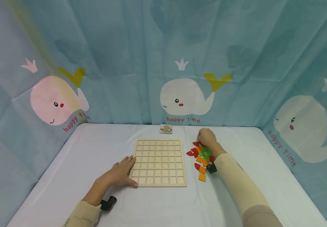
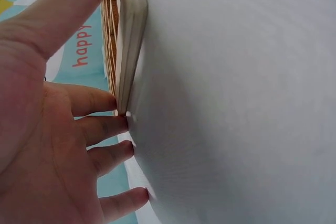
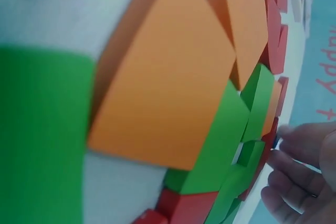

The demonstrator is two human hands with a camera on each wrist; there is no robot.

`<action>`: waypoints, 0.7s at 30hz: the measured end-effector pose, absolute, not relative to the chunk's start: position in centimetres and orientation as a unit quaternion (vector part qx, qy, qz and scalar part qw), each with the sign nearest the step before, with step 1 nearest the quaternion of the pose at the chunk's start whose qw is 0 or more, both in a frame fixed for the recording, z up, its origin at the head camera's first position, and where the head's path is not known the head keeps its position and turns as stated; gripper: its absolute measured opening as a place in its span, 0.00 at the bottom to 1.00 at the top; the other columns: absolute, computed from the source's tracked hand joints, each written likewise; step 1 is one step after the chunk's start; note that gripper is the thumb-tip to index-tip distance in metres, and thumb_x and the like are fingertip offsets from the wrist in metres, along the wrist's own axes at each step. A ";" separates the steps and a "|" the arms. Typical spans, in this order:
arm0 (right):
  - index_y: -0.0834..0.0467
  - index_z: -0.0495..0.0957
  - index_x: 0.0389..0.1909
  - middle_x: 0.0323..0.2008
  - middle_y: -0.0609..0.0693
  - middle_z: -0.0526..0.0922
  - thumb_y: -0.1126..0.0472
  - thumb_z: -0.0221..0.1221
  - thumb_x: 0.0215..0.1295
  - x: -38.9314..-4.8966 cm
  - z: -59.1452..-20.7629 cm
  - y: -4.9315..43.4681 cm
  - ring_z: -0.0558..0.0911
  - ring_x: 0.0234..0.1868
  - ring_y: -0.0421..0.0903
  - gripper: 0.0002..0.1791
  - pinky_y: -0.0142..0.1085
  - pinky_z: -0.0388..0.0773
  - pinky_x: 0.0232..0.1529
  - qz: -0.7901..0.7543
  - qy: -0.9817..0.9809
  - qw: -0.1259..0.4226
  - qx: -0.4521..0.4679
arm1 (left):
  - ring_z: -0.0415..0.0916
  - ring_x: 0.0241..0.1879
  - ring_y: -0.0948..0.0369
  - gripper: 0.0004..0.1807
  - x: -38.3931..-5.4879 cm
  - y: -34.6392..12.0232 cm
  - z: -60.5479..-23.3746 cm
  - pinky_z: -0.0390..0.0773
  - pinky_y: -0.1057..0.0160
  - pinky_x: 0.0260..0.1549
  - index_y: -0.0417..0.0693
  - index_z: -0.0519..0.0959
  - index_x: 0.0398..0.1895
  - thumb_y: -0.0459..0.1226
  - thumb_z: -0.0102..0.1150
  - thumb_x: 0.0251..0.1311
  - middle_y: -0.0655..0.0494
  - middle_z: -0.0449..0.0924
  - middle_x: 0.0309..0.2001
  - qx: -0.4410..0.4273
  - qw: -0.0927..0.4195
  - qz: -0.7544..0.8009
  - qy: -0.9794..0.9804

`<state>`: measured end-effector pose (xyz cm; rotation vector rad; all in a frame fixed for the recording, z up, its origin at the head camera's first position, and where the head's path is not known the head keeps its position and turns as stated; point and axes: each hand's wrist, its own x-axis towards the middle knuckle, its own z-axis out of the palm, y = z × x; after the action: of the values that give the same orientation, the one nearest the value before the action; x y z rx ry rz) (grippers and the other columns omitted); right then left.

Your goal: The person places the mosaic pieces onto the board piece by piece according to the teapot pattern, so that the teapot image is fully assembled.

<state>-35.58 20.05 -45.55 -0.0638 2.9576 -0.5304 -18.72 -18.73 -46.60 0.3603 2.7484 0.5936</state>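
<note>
A square wooden grid board (image 1: 158, 162) lies on the white table. My left hand (image 1: 122, 171) rests against its left side, fingers spread and straight along the edge, thumb at the near corner; in the left wrist view the thumb and fingertips meet the board's side (image 2: 131, 35). To the right of the board is a loose pile of flat tiles: orange squares (image 1: 202, 177), green pieces (image 1: 206, 153) and red quarter-rounds (image 1: 190, 153). At the far end of that pile my right hand (image 1: 207, 137) has curled fingers, pinching a small dark blue piece (image 3: 276, 140) that is mostly hidden.
A small card with a printed coloured pattern (image 1: 166, 129) lies behind the board near the table's back edge. A blue curtain with whale prints (image 1: 184, 96) hangs behind and at both sides of the table (image 1: 157, 208).
</note>
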 end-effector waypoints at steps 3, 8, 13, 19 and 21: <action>0.66 0.82 0.44 0.40 0.59 0.84 0.61 0.63 0.62 -35.7 -45.5 19.8 0.78 0.37 0.52 0.14 0.46 0.82 0.51 -0.171 0.982 0.080 -0.013 | 0.45 0.75 0.37 0.67 -18.7 -18.7 -46.4 0.49 0.31 0.68 0.33 0.54 0.74 0.56 0.78 0.34 0.34 0.50 0.75 0.126 0.155 0.210 0.957; 0.65 0.83 0.43 0.39 0.58 0.84 0.61 0.63 0.63 -35.8 -45.6 19.6 0.78 0.36 0.52 0.13 0.46 0.82 0.51 -0.169 0.981 0.091 -0.016 | 0.45 0.75 0.37 0.67 -18.6 -18.7 -46.3 0.49 0.31 0.68 0.33 0.53 0.74 0.56 0.78 0.34 0.34 0.50 0.75 0.122 0.158 0.204 0.958; 0.64 0.83 0.43 0.39 0.58 0.84 0.61 0.63 0.63 -35.9 -45.7 19.5 0.78 0.36 0.51 0.12 0.45 0.82 0.50 -0.173 0.981 0.084 -0.018 | 0.46 0.75 0.37 0.67 -18.7 -18.6 -46.4 0.49 0.30 0.68 0.33 0.54 0.74 0.56 0.79 0.33 0.34 0.50 0.75 0.121 0.155 0.201 0.960; 0.63 0.84 0.44 0.41 0.58 0.85 0.61 0.61 0.63 -36.0 -45.4 18.2 0.79 0.37 0.51 0.12 0.44 0.83 0.49 -0.181 0.980 0.061 -0.047 | 0.46 0.75 0.38 0.67 -18.7 -18.6 -46.8 0.49 0.31 0.68 0.35 0.54 0.74 0.57 0.79 0.32 0.36 0.51 0.75 0.110 0.152 0.202 0.961; 0.63 0.84 0.43 0.42 0.58 0.85 0.62 0.60 0.64 -36.0 -45.1 17.7 0.80 0.38 0.51 0.12 0.45 0.82 0.49 -0.178 0.981 0.047 -0.066 | 0.46 0.75 0.38 0.67 -18.7 -18.7 -46.9 0.50 0.31 0.68 0.34 0.55 0.74 0.56 0.79 0.32 0.35 0.52 0.75 0.112 0.148 0.203 0.961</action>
<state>-35.98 17.70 -45.13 -0.2015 2.9923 -0.5429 -18.73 -18.65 -46.89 0.3209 2.7644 0.5846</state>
